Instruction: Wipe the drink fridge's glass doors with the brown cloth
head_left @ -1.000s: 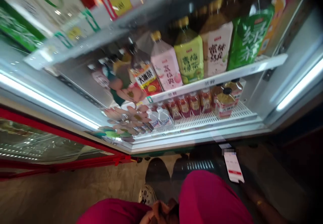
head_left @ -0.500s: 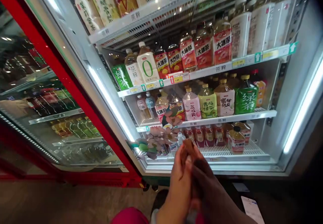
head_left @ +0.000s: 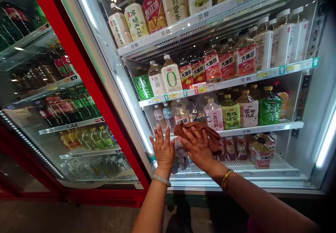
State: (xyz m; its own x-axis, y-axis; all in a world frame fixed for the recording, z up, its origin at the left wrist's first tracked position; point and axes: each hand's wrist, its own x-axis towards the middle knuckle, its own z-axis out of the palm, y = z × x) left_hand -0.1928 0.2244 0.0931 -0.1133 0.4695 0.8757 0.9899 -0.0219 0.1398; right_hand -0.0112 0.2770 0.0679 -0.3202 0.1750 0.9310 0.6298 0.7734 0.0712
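My left hand is open, fingers spread, palm toward the glass door of a drinks fridge and apparently resting on it. Beside it, my right hand presses a crumpled brown cloth against the same glass, its fingers spread over the cloth. Behind the two hands is a flower decal, largely covered by them. The cloth hides part of the lower shelves. A pink-labelled bottle shows just above the cloth, inside the fridge.
Shelves of bottled drinks fill the fridge, with a green-labelled bottle toward the right. A red door frame runs diagonally on the left, next to a second fridge with bottles. Brown floor lies below.
My hands were together low in front of the glass, around something brown. Now they are apart and higher, the right one on the spread-out cloth. The view has shifted left and up.
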